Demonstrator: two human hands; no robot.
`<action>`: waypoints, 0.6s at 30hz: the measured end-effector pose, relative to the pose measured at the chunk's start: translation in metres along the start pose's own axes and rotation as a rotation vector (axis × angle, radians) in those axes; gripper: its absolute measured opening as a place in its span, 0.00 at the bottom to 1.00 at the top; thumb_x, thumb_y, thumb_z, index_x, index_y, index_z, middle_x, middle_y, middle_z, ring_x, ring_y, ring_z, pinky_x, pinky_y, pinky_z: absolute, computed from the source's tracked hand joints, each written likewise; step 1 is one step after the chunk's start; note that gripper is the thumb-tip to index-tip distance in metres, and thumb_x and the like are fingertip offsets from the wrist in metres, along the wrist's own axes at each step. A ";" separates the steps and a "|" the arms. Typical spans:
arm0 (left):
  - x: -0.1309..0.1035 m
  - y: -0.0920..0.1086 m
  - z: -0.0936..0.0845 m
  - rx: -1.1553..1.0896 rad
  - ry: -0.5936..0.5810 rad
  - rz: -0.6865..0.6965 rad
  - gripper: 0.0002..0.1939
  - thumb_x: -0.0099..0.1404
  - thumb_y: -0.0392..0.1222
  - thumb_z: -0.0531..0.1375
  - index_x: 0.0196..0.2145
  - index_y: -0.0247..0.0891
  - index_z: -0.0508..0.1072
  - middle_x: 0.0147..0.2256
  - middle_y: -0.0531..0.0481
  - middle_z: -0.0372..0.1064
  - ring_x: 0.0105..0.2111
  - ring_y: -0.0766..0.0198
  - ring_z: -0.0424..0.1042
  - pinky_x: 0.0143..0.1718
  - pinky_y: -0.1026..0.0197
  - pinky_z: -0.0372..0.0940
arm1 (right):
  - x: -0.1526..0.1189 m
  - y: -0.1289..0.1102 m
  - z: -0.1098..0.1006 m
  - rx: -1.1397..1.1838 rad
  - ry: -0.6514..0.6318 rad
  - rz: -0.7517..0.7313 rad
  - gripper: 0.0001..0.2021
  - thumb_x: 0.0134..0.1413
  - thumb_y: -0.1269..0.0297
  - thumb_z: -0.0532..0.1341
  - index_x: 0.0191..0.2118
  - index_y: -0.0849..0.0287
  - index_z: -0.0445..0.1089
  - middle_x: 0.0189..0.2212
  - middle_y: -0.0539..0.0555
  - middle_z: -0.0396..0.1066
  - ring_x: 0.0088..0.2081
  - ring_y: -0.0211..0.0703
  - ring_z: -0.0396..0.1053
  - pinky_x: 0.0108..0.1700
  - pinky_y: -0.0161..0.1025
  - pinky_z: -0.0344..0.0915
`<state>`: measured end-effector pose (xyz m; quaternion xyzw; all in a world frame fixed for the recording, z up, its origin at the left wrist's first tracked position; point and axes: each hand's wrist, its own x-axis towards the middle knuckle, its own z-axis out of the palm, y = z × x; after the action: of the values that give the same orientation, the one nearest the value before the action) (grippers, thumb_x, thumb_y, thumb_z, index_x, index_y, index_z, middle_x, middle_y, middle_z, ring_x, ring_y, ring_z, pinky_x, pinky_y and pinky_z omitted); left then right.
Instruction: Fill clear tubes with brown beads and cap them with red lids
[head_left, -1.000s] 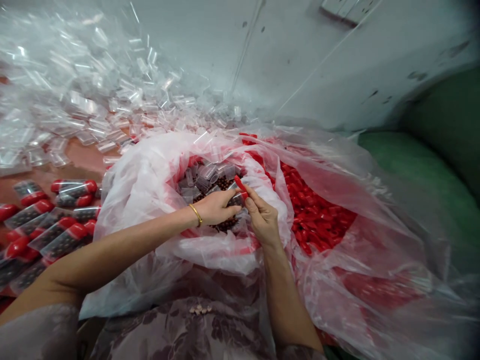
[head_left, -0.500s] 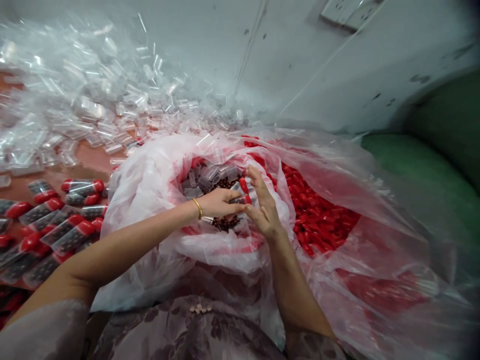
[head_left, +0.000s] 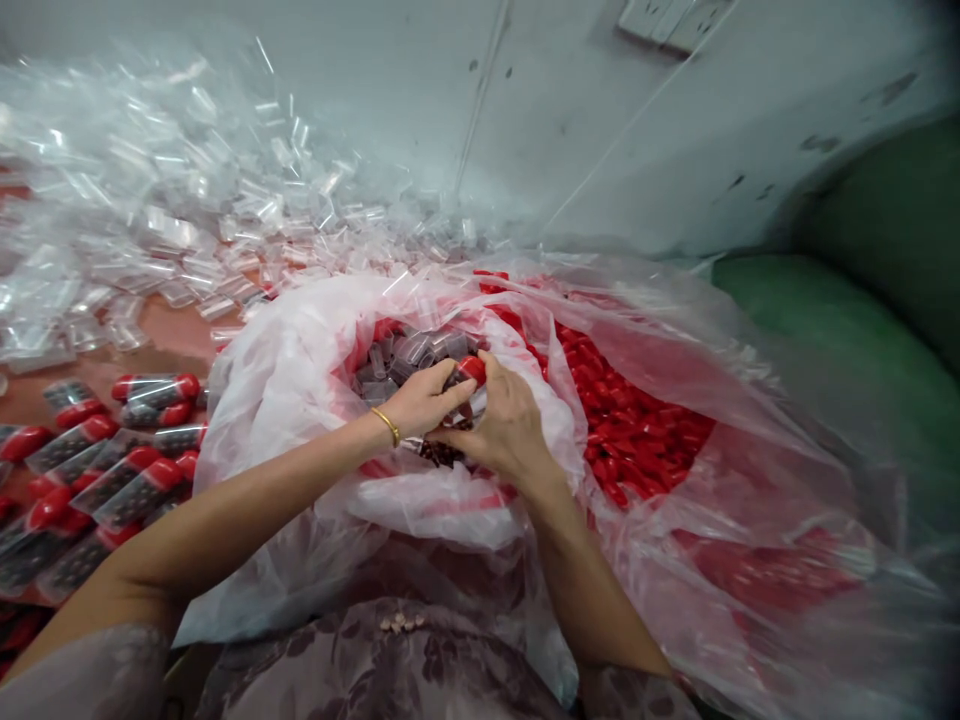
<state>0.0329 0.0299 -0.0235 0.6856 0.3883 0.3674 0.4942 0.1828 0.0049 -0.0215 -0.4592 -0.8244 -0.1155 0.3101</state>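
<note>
A clear plastic capsule with a red cap (head_left: 472, 369) is held over the opening of a white plastic bag (head_left: 277, 370). My left hand (head_left: 429, 402), with a gold bangle at its wrist, is closed on the capsule's body, which the fingers mostly hide. Curved around the other side is my right hand (head_left: 508, 418), its fingertips against the red cap and its thumb lower down. Below both hands, the bag holds small dark brown beads (head_left: 441, 455) and loose clear tubes (head_left: 412, 350).
Filled red-capped capsules (head_left: 139, 485) lie at the left on the reddish table (head_left: 169, 335). Behind them spreads a large heap of clear tubes (head_left: 187, 220). A clear bag of red caps (head_left: 637, 430) lies at the right, near a green surface (head_left: 795, 310). A wall socket (head_left: 671, 22) is above.
My right hand has gone from spread fingers to curling around the capsule. The red cap now sits higher between both hands. The view has shifted slightly.
</note>
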 end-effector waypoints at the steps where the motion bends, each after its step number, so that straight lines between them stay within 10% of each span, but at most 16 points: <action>1: 0.000 0.000 0.000 0.014 0.005 -0.007 0.13 0.63 0.50 0.51 0.32 0.36 0.61 0.28 0.54 0.60 0.29 0.68 0.60 0.31 0.65 0.57 | -0.001 -0.004 0.006 0.008 0.033 0.038 0.43 0.42 0.46 0.64 0.59 0.70 0.53 0.48 0.71 0.67 0.47 0.61 0.68 0.47 0.56 0.66; 18: -0.004 0.006 -0.001 0.164 0.169 0.164 0.21 0.62 0.46 0.54 0.51 0.34 0.60 0.40 0.46 0.69 0.36 0.63 0.70 0.41 0.58 0.65 | 0.006 -0.004 0.016 0.160 0.155 -0.007 0.36 0.50 0.55 0.60 0.62 0.62 0.49 0.53 0.65 0.65 0.54 0.53 0.64 0.55 0.52 0.61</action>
<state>0.0313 0.0253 -0.0181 0.7196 0.4000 0.4301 0.3704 0.1711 0.0141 -0.0297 -0.4200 -0.8059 -0.0857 0.4084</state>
